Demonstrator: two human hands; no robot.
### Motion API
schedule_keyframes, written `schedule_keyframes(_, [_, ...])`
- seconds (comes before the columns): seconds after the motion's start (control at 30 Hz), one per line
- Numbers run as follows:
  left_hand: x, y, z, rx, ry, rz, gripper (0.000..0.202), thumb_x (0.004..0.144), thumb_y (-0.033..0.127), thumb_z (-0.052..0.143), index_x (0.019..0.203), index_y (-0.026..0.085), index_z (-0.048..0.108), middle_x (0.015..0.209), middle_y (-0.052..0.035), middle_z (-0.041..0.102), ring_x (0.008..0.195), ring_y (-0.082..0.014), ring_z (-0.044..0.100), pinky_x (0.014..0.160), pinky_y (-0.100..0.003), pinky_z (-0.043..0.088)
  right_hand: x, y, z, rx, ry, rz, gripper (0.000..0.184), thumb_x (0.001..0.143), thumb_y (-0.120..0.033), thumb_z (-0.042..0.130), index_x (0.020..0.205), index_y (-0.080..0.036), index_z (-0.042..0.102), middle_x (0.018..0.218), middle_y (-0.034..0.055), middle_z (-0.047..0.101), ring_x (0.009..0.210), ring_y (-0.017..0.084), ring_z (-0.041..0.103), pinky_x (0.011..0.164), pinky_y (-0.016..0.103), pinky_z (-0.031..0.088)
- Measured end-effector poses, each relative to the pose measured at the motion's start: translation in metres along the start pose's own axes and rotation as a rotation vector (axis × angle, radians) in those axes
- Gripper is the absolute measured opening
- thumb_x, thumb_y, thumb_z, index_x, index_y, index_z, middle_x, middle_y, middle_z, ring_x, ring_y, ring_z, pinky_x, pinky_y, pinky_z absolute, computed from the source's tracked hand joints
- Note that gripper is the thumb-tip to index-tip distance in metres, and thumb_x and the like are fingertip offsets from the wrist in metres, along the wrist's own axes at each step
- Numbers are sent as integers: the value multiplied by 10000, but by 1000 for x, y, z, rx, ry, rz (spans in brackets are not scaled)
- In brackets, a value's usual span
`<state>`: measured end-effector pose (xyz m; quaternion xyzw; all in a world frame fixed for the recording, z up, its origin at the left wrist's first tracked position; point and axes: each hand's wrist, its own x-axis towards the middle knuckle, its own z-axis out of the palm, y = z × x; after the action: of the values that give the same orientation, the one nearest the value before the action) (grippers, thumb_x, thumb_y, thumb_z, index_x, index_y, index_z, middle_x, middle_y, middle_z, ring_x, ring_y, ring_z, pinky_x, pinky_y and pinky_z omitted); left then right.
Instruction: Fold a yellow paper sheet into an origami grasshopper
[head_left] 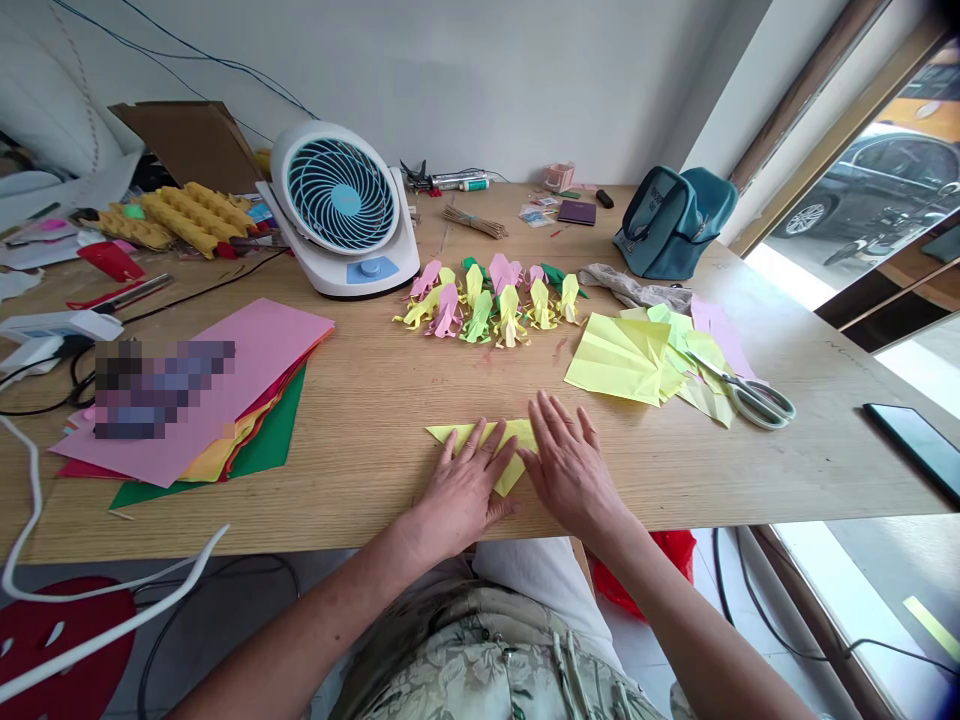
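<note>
Yellow folded paper (480,434): flat on the wooden table (360,440), close to the near edge, centre; pointed tip showing at the left, the rest partly covered by both hands.

Left hand (465,490): open, palm down, fingers spread, laid on the lower left part of the yellow folded paper; pressing, nothing gripped.

Right hand (570,470): open, palm down, fingers extended and slightly fanned, resting on the right end of the same paper and on the table beside it; nothing gripped.

Paper figures (495,300): cluster of small folded pieces in pink, yellow and green, beyond the hands, mid-table.

Loose sheets (622,355): creased yellow and pale green pieces, right of the figures, overlapping.

Scissors (750,395): lying on the right edge of the loose sheets, handles pointing right.

Stack of coloured paper (255,370): left of the hands, well apart; pink on top, green, yellow and red beneath; part of the surface blurred out.

Desk fan (341,205): white with blue grille, upright, behind the stack.

Teal bag (671,220): far right of the table, grey cloth (637,290) just in front.

Phone (915,445): dark, flat, at the right edge of the table.
</note>
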<state>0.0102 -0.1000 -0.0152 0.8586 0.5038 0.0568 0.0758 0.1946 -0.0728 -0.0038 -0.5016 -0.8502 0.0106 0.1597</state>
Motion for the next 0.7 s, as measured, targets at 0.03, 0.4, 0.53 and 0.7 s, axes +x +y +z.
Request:
schedule_keyframes(0.03, [0,0,1,-3,-4,-7,638,960,543,512,1511,240,406,1642,-125,286,1529,-348,212,1189,-621,245,5,-8,-1,19,0,-53,584,1037,-381,356,1529,-66,366,1613,200,304,1512,323,267,1218,570,188])
schedule_keyframes(0.4, [-3,3,-3,22,30,10,556,976,267,407,1529,224,388,1585,-128,403,1499,-316,298,1208,-585,225,17,-10,21,192,-216,-186,649,1051,-492,284,1588,-127,255,1664,134,144,1545,278,162,1243,493,207])
schedule_keyframes(0.53, [-2,-6,-6,-15,-14,29,507,1020,279,299,1502,203,440,1600,-124,376,1502,-309,302,1192,-603,255,17,-4,21,164,-207,-107,686,1047,-495,301,1572,-56,264,1647,186,156,1543,272,166,1249,466,206])
schedule_keyframes(0.7, [10,-10,-10,-27,7,7,468,1020,255,312,1418,186,547,1542,-127,465,1472,-288,374,1167,-549,339,18,-4,19,194,-189,-64,657,1056,-459,276,1565,-43,277,1636,188,199,1534,260,201,1247,462,227])
